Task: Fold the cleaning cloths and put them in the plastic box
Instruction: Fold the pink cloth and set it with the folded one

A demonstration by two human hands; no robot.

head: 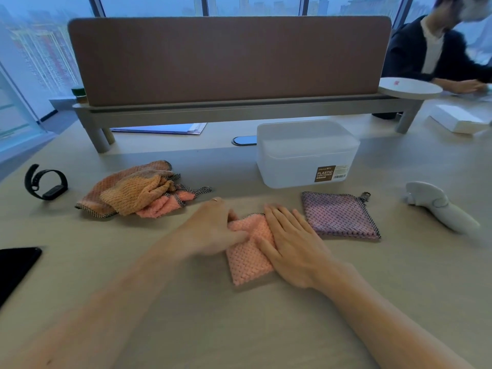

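At nine o'clock on the pale surface (399,302) a black wristband (45,182) stands on its edge, and just right of it lies the heap of unfolded cloths (138,193), orange and brown over pink, checked trim showing. My left hand (213,227) comes in from seven o'clock and rests with its fingers on the left edge of the pink cloth (250,259), pinching a small fold there (a ring shows on one finger). My right hand (290,246) lies flat and spread, palm down, pressing the same cloth's right side, gripping nothing. At two o'clock from my hands the purple cloth (340,217) lies folded square on the surface, outside the box. The translucent plastic box (306,153) stands at one o'clock, lid on, just beyond the purple cloth. Far right lies a white handheld controller (436,206).
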